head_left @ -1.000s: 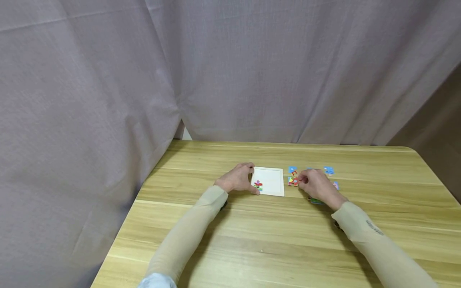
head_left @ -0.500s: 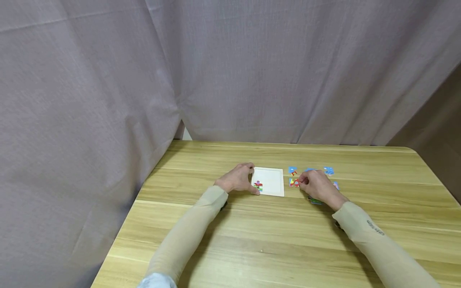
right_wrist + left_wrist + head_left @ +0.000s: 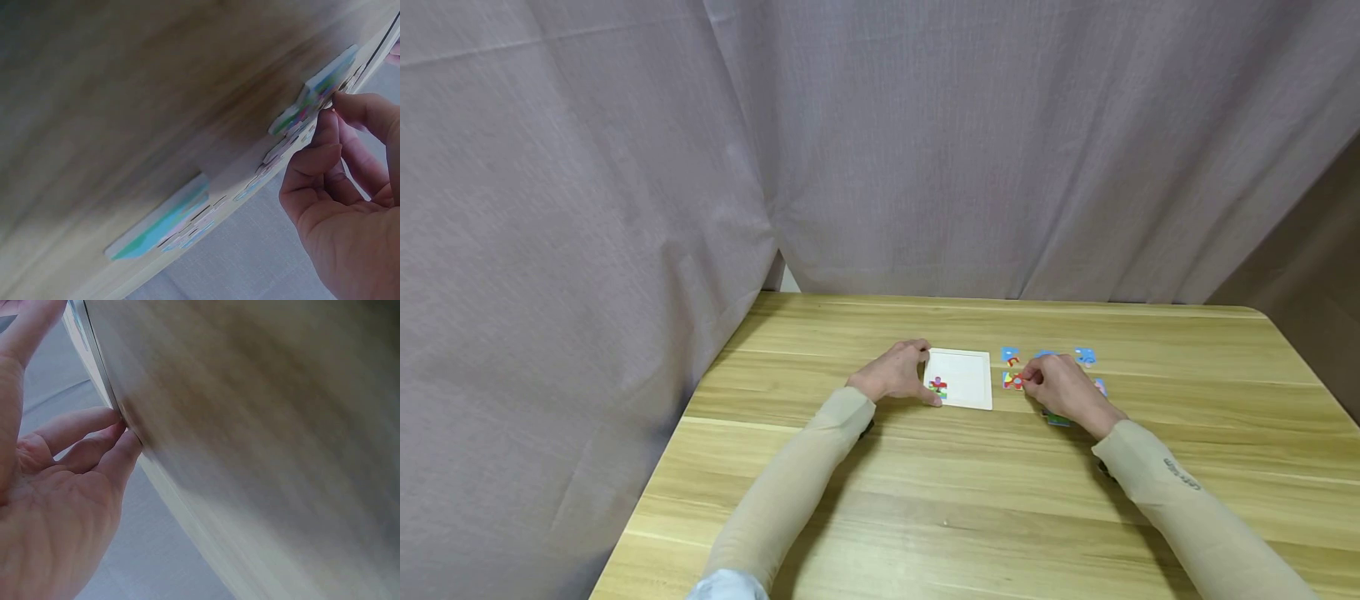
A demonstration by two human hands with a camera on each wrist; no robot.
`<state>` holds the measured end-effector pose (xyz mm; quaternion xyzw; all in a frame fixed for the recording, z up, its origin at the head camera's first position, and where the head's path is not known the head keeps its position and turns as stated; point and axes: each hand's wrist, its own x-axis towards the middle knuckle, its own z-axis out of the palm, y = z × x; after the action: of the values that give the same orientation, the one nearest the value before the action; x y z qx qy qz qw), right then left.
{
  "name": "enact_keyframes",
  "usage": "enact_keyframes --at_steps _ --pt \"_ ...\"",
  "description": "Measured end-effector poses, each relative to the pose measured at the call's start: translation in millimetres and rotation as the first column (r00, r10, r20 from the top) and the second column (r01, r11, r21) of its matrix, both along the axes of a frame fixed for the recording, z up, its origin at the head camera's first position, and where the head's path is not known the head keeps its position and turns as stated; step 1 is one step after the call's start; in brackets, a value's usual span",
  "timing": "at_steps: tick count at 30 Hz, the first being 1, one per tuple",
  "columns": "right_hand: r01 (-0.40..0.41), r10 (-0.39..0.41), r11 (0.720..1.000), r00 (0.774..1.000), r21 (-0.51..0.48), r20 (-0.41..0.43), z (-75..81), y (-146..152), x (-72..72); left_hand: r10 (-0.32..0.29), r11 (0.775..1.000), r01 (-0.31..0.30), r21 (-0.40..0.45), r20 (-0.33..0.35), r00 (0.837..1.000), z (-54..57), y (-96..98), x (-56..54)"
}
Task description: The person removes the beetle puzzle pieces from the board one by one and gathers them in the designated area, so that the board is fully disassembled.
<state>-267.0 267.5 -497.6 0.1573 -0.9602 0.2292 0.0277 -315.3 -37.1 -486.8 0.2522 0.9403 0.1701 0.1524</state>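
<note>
My left hand (image 3: 897, 371) holds the white puzzle tray (image 3: 967, 377) by its left side, fingers at the far corner and thumb at the near one. A red and green puzzle piece (image 3: 937, 387) lies in the tray's near left corner. To the right of the tray, my right hand (image 3: 1063, 390) pinches a red and yellow puzzle piece (image 3: 1011, 381) at its right side, low over the table. In the right wrist view thumb and forefinger meet at the tips, and the pinched piece is mostly hidden. Left fingertips (image 3: 128, 440) touch the tray's edge in the left wrist view.
Around the right hand lie several loose pieces: a blue one (image 3: 1009, 354) behind, another blue one (image 3: 1085, 356) farther right, a pink one (image 3: 1101, 387) and a green one (image 3: 1057, 419). Some are partly covered by the hand. Grey curtain (image 3: 910, 167) hangs behind the wooden table (image 3: 940, 517).
The red and yellow piece has turned slightly and shifted a little to the right in my right hand's fingers. My left hand and the tray have stayed still.
</note>
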Motion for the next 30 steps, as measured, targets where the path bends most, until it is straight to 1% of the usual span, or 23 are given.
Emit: enact_keyframes --at_steps 8,16,30 --pt "0.0 0.0 1.0 1.0 0.0 0.013 0.5 -0.9 0.1 0.005 1.0 -0.005 0.001 -0.003 1.0 0.1 -0.3 0.3" --pt "-0.001 0.001 1.0 1.0 0.006 0.018 1.2 -1.0 1.5 0.006 0.999 -0.007 0.034 0.025 1.0 -0.3 -1.5 0.2" --pt "0.006 -0.007 1.0 1.0 0.012 0.023 2.6 -1.0 3.8 0.002 1.0 -0.002 0.015 0.01 1.0 -0.1 -1.0 0.4"
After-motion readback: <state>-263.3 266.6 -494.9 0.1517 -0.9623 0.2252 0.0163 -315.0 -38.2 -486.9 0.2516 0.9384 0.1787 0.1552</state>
